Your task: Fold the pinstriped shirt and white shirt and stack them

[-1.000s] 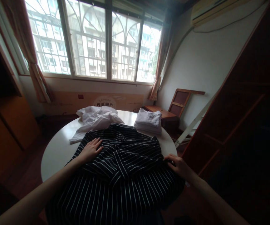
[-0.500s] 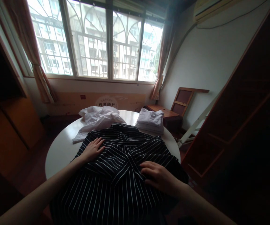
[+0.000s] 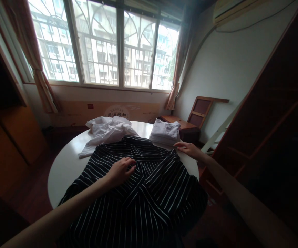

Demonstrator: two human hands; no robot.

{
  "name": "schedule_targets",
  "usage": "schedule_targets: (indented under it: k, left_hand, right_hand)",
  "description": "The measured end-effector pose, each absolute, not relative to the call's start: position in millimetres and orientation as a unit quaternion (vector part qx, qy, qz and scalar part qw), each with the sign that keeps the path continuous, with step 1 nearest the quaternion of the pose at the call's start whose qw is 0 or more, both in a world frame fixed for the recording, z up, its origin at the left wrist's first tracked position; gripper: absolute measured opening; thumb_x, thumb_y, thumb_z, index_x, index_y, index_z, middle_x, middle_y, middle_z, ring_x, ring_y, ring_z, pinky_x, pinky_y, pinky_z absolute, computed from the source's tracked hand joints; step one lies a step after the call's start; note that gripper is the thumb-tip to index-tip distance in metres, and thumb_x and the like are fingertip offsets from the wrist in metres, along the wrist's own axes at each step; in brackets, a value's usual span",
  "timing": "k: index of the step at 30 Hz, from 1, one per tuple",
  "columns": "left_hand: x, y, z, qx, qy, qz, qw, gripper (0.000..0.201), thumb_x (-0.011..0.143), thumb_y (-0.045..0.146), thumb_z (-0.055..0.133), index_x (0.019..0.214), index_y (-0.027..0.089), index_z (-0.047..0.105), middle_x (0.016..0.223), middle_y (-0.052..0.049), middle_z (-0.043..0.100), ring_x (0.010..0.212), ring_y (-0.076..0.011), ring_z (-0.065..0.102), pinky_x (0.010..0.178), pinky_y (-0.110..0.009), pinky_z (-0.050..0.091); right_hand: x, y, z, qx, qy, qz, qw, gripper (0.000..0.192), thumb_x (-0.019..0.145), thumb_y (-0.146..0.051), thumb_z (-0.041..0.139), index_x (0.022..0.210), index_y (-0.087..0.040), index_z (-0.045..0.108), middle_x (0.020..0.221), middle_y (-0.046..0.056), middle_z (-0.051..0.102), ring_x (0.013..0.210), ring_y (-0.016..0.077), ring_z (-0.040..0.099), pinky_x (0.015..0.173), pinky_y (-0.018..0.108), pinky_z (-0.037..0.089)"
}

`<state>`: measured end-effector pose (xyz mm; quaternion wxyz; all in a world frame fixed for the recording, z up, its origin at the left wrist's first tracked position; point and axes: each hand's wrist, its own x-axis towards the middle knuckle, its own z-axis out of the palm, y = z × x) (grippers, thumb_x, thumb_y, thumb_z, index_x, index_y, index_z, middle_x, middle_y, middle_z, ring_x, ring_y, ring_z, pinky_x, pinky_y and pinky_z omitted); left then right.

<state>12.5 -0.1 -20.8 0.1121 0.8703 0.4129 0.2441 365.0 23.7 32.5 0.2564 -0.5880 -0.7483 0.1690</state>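
Note:
A black shirt with thin white stripes (image 3: 149, 193) lies spread on a round white table (image 3: 61, 172), its lower part hanging over the near edge. My left hand (image 3: 121, 170) is over the middle of the shirt, fingers loosely bent and apart, with nothing seen in them. Beyond the shirt's right shoulder, my right hand (image 3: 190, 150) is held with fingers stretched out toward the cloth. Whether its fingertips touch the fabric, I cannot tell. A folded white stack of clothes (image 3: 165, 132) sits just left of and behind that hand.
A crumpled white garment (image 3: 110, 129) lies at the table's back left. Behind the table stand a brown wooden chest (image 3: 181, 123) and a wooden frame (image 3: 202, 112). A leaning dark wooden panel (image 3: 257, 127) rises at the right, with cabinets (image 3: 17, 137) at the left.
My right hand has moved up and away to the shirt's right shoulder. My left hand has shifted right toward the shirt's middle. The sleeve cloth on the right lies differently.

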Motion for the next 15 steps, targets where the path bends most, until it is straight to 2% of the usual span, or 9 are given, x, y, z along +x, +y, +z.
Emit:
schedule_targets:
  k: [1, 3, 5, 6, 8, 11, 15]
  left_hand:
    - [26, -13, -16, 0.884, 0.375, 0.248, 0.127, 0.031, 0.082, 0.039, 0.043, 0.105, 0.022, 0.056, 0.104, -0.006, 0.059, 0.096, -0.0188, 0.054, 0.085, -0.033, 0.043]
    - [51, -38, -11, 0.931, 0.249, 0.23, 0.138, 0.049, 0.073, 0.047, 0.056, 0.115, 0.023, 0.049, 0.112, -0.006, 0.055, 0.103, -0.021, 0.05, 0.088, -0.035, 0.04]
    - [70, -56, -14, 0.964, 0.136, 0.189, 0.132, 0.06, 0.068, 0.048, 0.061, 0.121, 0.023, 0.044, 0.119, -0.007, 0.052, 0.109, -0.0227, 0.046, 0.092, -0.037, 0.037]
    - [78, -63, -17, 0.972, 0.106, 0.171, 0.122, 0.059, 0.069, 0.048, 0.06, 0.121, 0.023, 0.044, 0.118, -0.008, 0.053, 0.109, -0.0226, 0.047, 0.09, -0.036, 0.039]
    - [89, -70, -26, 0.982, 0.081, 0.141, 0.096, 0.045, 0.076, 0.043, 0.055, 0.115, 0.023, 0.049, 0.111, -0.006, 0.057, 0.101, -0.0203, 0.051, 0.081, -0.032, 0.043]
    - [96, -71, -35, 0.989, 0.068, 0.122, 0.057, 0.021, 0.082, 0.028, 0.048, 0.101, 0.023, 0.056, 0.097, -0.002, 0.06, 0.085, -0.0145, 0.054, 0.068, -0.026, 0.043]
    - [90, -68, -26, 0.989, 0.048, 0.138, 0.038, 0.015, 0.079, 0.021, 0.05, 0.092, 0.022, 0.057, 0.096, -0.002, 0.058, 0.083, -0.0131, 0.051, 0.07, -0.026, 0.041]
  right_hand:
    - [369, 37, 29, -0.587, -0.762, 0.166, 0.217, 0.026, 0.074, -0.028, 0.053, 0.096, -0.019, 0.064, 0.098, 0.004, 0.064, 0.092, 0.0195, 0.058, 0.086, 0.03, 0.042]
    - [370, 57, 21, -0.574, -0.791, 0.166, 0.134, 0.025, 0.072, -0.022, 0.053, 0.094, -0.018, 0.065, 0.099, 0.004, 0.064, 0.094, 0.019, 0.057, 0.085, 0.027, 0.042]
    - [365, 69, 16, -0.572, -0.805, 0.149, 0.057, 0.02, 0.073, -0.019, 0.052, 0.086, -0.016, 0.066, 0.092, 0.005, 0.066, 0.087, 0.0185, 0.059, 0.08, 0.025, 0.043]
    - [362, 73, 15, -0.579, -0.804, 0.132, 0.028, 0.018, 0.073, -0.017, 0.051, 0.082, -0.016, 0.067, 0.087, 0.005, 0.066, 0.083, 0.0179, 0.059, 0.076, 0.024, 0.044]
    - [356, 80, 17, -0.607, -0.79, 0.083, -0.002, 0.018, 0.075, -0.015, 0.048, 0.078, -0.016, 0.066, 0.082, 0.004, 0.067, 0.077, 0.016, 0.059, 0.071, 0.022, 0.044]
    - [353, 87, 25, -0.655, -0.755, 0.011, 0.007, 0.021, 0.078, -0.016, 0.045, 0.083, -0.017, 0.065, 0.089, 0.005, 0.066, 0.081, 0.0163, 0.059, 0.069, 0.022, 0.043]
    - [356, 93, 31, -0.699, -0.713, -0.039, 0.028, 0.025, 0.082, -0.017, 0.038, 0.092, -0.016, 0.062, 0.1, 0.012, 0.062, 0.086, 0.0233, 0.059, 0.068, 0.029, 0.042]
